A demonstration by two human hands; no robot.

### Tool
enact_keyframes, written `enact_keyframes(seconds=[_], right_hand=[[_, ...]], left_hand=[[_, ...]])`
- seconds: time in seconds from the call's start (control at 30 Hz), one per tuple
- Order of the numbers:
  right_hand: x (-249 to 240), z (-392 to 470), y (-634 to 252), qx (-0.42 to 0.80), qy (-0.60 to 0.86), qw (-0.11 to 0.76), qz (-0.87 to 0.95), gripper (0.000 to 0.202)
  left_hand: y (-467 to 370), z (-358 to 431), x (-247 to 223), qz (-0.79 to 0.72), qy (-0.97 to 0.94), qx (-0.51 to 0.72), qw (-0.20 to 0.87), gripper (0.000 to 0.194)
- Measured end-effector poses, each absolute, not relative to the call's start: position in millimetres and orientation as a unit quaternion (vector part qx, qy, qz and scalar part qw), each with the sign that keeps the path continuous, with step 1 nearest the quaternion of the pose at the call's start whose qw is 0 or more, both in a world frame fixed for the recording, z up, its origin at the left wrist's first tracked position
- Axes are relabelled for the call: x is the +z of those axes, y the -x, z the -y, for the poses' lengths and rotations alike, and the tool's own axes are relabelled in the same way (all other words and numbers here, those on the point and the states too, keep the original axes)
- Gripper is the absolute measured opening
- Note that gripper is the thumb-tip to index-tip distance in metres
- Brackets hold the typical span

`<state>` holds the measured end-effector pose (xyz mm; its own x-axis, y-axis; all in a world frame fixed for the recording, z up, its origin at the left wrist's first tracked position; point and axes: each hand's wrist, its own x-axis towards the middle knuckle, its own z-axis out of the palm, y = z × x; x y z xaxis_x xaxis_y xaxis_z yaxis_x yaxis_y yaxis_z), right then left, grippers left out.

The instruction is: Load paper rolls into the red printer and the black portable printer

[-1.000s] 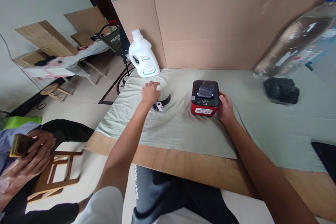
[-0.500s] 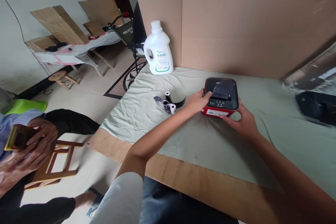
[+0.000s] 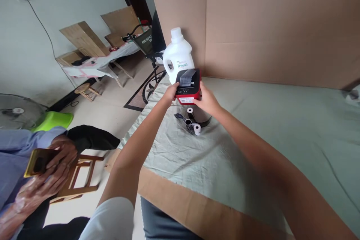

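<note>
Left hand (image 3: 171,95): clamped on the left side of the red-and-black device (image 3: 188,92), thumb at the top edge.
Right hand (image 3: 209,99): clamped on the right side of the same device, thumb at the lower front edge.
Device: between both hands, dark strip (image 3: 186,78) on its top face, white label (image 3: 186,99) on its red front; contact with the cloth cannot be determined.
Rolls (image 3: 197,130): grouped on the cloth, just on the wearer's side of the device, dark curled film (image 3: 206,122) among them.
Cloth (image 3: 242,172): pale green, wrinkled, spread over the counter (image 3: 194,202); bare wood exposed at the near edge.
Bottle (image 3: 180,52): white, upright, behind the device, lower part partly covered from view.
Panel (image 3: 267,26): cardboard, upright, behind the bottle.
Far table (image 3: 92,63): beyond the counter, at left, carrying boards (image 3: 84,39).
</note>
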<state>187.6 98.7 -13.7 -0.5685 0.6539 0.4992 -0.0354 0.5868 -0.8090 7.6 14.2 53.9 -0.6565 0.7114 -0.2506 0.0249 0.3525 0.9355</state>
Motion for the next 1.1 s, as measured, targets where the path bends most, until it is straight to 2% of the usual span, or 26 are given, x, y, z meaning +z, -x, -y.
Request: enact_keyframes(seconds=[0.23, 0.47, 0.57, 0.73, 0.83, 0.93, 1.03, 1.1], right_hand=[[-29, -100, -172, 0.376, 0.229, 0.339, 0.831, 0.075], [-23, -115, -172, 0.352, 0.235, 0.325, 0.846, 0.053], [-27, -120, -168, 0.361, 0.239, 0.329, 0.839, 0.057], [-35, -110, -183, 0.421, 0.262, 0.345, 0.797, 0.083], [-42, -97, -246, 0.396, 0.265, 0.38, 0.793, 0.085], [-47, -95, -362, 0.298, 0.305, 0.388, 0.817, 0.082], [-38, -100, -503, 0.175, 0.467, 0.342, 0.796, 0.086], [-26, -99, -588, 0.051, 0.586, 0.303, 0.75, 0.092]], left_hand=[[13, -14, 28, -0.775, -0.238, 0.491, 0.319, 0.03], [23, -36, 26, -0.784, -0.264, 0.468, 0.311, 0.03], [22, -38, 22, -0.79, -0.221, 0.476, 0.318, 0.031], [15, -35, 21, -0.766, -0.17, 0.53, 0.321, 0.031], [7, -19, 25, -0.747, -0.146, 0.617, 0.198, 0.023], [-16, 15, 29, -0.717, -0.14, 0.678, 0.079, 0.014], [-62, 52, 29, -0.689, -0.179, 0.702, 0.04, 0.01], [-106, 69, 23, -0.666, -0.222, 0.711, 0.043, 0.009]])
